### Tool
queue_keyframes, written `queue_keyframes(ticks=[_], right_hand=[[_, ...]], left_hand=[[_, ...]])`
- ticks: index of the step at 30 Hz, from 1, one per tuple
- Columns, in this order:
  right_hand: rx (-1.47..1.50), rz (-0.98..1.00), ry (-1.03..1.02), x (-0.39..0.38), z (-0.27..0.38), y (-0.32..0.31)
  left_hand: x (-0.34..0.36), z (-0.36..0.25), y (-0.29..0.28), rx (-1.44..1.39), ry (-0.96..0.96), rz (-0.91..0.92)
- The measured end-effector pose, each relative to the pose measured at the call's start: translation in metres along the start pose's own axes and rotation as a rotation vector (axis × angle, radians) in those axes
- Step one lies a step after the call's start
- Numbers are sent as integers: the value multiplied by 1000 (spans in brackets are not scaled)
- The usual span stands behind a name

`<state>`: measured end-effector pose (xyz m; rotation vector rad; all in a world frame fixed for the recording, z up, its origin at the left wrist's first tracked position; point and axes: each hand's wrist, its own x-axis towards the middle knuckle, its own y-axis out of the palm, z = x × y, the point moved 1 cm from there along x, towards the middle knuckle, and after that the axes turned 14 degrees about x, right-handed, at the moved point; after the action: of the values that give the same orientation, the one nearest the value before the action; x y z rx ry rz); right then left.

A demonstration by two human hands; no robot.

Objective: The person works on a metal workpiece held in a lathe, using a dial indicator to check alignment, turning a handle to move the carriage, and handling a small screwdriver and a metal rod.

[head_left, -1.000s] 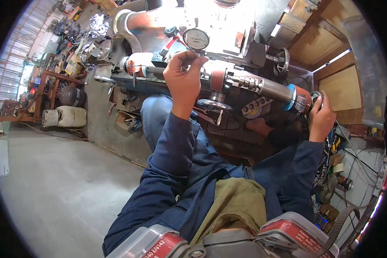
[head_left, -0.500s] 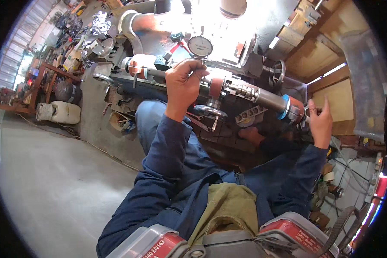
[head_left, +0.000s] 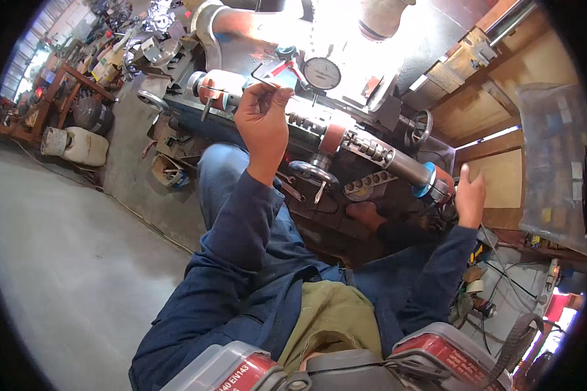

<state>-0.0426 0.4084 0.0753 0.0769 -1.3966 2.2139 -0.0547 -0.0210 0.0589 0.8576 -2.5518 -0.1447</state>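
Observation:
My left hand [head_left: 262,133] is raised over the machine bed, thumb and fingers pinched on a thin L-shaped hex key [head_left: 261,73]. Just to the right of it stands a round dial indicator [head_left: 321,73] with a white face. Below the dial lies a camshaft [head_left: 370,147] with shiny lobes, running lengthwise through an orange-red steady rest [head_left: 333,133]. Its right end goes into a grey sleeve [head_left: 407,166] by a blue-ringed orange chuck [head_left: 432,182]. My right hand [head_left: 471,199] is beside that chuck, index finger and thumb apart; its other fingers are partly hidden.
A chromed handwheel [head_left: 314,173] sticks out in front of the bed, and another handwheel [head_left: 421,128] stands behind it. A holed metal strip [head_left: 370,186] lies below. A wooden cabinet [head_left: 496,159] closes off the right. At far left are a gas cylinder [head_left: 78,146] and cluttered parts.
My left hand has moved left, away from the dial indicator, and the hex key now shows above its fingers. My right hand stays by the chuck. The view has shifted slightly.

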Motion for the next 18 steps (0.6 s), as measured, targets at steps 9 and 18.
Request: queue_keyframes(ticks=[9, 18], right_hand=[[365, -521, -114, -103, -7, 30], [620, -501, -68, -121, -29, 64]], left_hand=[[-7, -2, 10, -10, -61, 1], [-11, 0, 14, 24, -56, 53]])
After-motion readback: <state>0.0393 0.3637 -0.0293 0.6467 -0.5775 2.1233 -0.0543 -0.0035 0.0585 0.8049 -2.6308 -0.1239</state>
